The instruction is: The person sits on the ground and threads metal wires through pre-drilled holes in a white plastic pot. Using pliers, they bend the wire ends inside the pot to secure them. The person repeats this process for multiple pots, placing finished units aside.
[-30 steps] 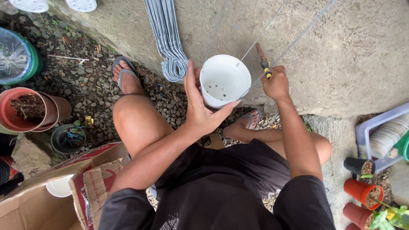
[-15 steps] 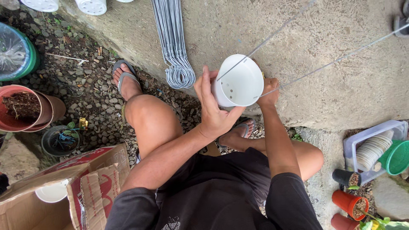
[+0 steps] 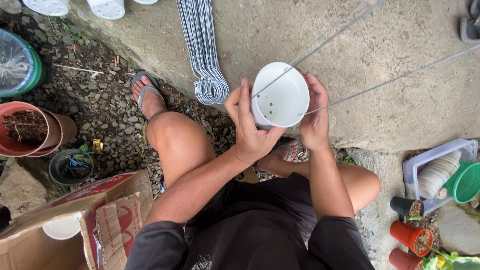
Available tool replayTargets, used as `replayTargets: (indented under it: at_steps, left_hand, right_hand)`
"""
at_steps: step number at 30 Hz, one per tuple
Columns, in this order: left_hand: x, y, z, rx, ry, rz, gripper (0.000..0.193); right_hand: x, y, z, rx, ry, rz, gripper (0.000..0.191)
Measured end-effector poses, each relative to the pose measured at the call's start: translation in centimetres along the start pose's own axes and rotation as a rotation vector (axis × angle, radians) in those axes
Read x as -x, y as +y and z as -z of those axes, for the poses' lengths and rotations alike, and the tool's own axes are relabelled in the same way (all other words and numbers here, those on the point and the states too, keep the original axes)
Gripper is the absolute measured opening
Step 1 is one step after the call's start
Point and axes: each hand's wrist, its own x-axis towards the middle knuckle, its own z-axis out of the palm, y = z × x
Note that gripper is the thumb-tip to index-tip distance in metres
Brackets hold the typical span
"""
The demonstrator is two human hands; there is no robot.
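Concrete slab (image 3: 400, 100) fills the upper right, gravel strip (image 3: 90, 110) runs along its lower-left edge; person squats at that edge. White pot (image 3: 281, 96) is held in the air over the slab edge, mouth tilted up toward the camera, drain holes visible in the bottom. Left hand (image 3: 248, 127) wraps the pot's left wall, fingers closed on it, thumb up by the rim. Right hand (image 3: 315, 112) sits on the right wall, fingers curled at the rim where a wire (image 3: 395, 80) meets it; can't tell if it pinches the wire or just the rim. Wires' long axes run from the rim up and right across the slab, away from both hands; a second wire (image 3: 320, 41) crosses the mouth. Right hand is nearer the wire ends at the rim. Bundle of spare wires (image 3: 202, 55) lies on the slab, just left of the left hand.
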Motion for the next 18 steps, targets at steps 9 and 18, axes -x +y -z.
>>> replayTargets:
  at_steps: [9, 18]
  left_hand:
    - [1.6, 1.8, 2.9, -0.002, -0.172, -0.235, 0.094]
    - [0.1, 2.9, 6.2, 0.223, -0.338, -0.095, 0.121]
  right_hand:
    - [1.9, -4.2, -2.1, 0.015, 0.021, 0.085, 0.119]
    - [2.0, -3.4, 1.6, -0.294, -0.281, -0.072, 0.123]
